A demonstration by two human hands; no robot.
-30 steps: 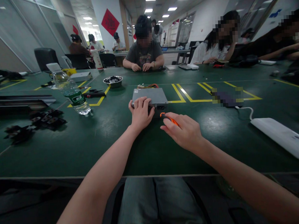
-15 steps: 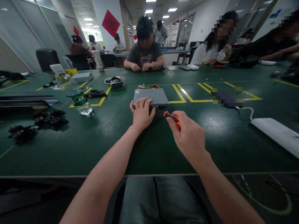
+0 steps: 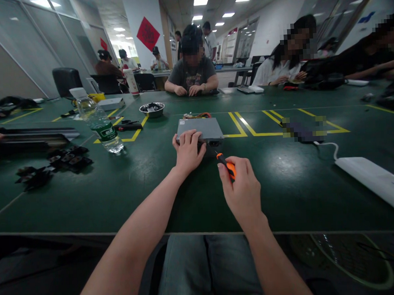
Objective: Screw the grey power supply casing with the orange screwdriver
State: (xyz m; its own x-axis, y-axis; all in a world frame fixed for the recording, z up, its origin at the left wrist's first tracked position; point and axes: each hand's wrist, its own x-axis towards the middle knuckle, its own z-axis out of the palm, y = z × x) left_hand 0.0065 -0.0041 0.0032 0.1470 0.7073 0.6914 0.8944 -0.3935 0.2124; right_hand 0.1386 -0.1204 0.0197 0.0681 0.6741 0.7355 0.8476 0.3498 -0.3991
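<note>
A flat grey metal power supply (image 3: 207, 127) lies on the green table, a bundle of coloured wires (image 3: 197, 116) at its far edge and a dark socket at its near right side. My left hand (image 3: 188, 151) grips its near left part, fingers over the top and thumb down by the front edge. In my right hand (image 3: 243, 184) is a screwdriver (image 3: 230, 168) with an orange and black handle. Its thin shaft points up and left at the front of the power supply, and its tip appears a little short of the casing.
To the left stand a water bottle (image 3: 106, 132), black parts (image 3: 70, 158) and a metal bowl (image 3: 152, 110) of small pieces. A white power bank (image 3: 373, 180) lies at right, cabled to a blurred dark device (image 3: 303, 129). A person (image 3: 191, 70) sits opposite.
My right hand has drawn back slightly toward me and left, taking the screwdriver tip away from the power supply. My left hand keeps its hold.
</note>
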